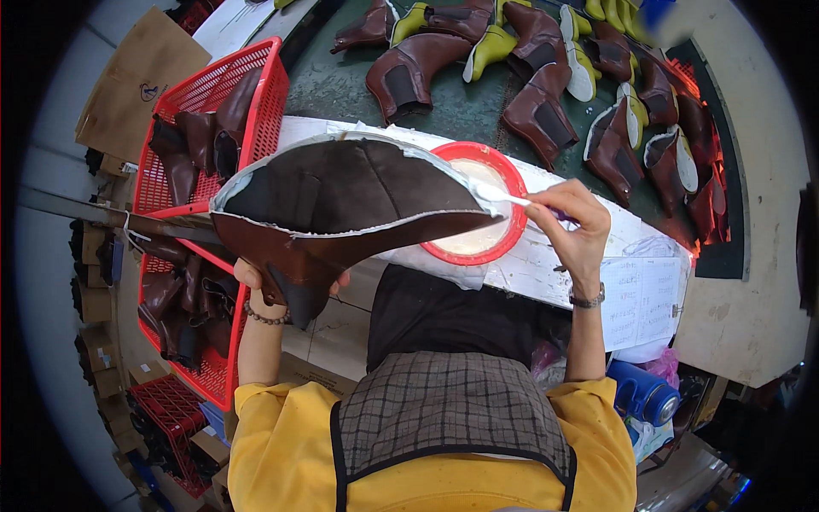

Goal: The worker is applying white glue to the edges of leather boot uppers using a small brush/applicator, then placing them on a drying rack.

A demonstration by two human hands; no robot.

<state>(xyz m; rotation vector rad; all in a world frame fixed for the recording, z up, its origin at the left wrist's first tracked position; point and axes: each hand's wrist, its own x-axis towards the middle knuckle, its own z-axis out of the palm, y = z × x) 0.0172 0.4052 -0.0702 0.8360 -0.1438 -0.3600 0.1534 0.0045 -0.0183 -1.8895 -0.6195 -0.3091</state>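
My left hand (248, 275) grips a brown leather boot upper (350, 243) from below by its shaft. The upper's open underside faces up, and white paste coats much of its bottom edge. My right hand (577, 224) is closed around the handle of a small brush (510, 197), its white-coated bristles at the pointed right end of the upper. Just beneath that end stands a red bowl (518, 183) with creamy white paste inside. The upper hides part of the bowl, and most of my left fingers are behind the leather.
Several brown boot uppers (409, 77) and yellow-green shoe lasts (489, 53) lie on a green surface (333, 92) beyond the white bench (546, 282). Red baskets (277, 111) of uppers stand at left. A written paper (640, 299) and blue flask (641, 394) are at right.
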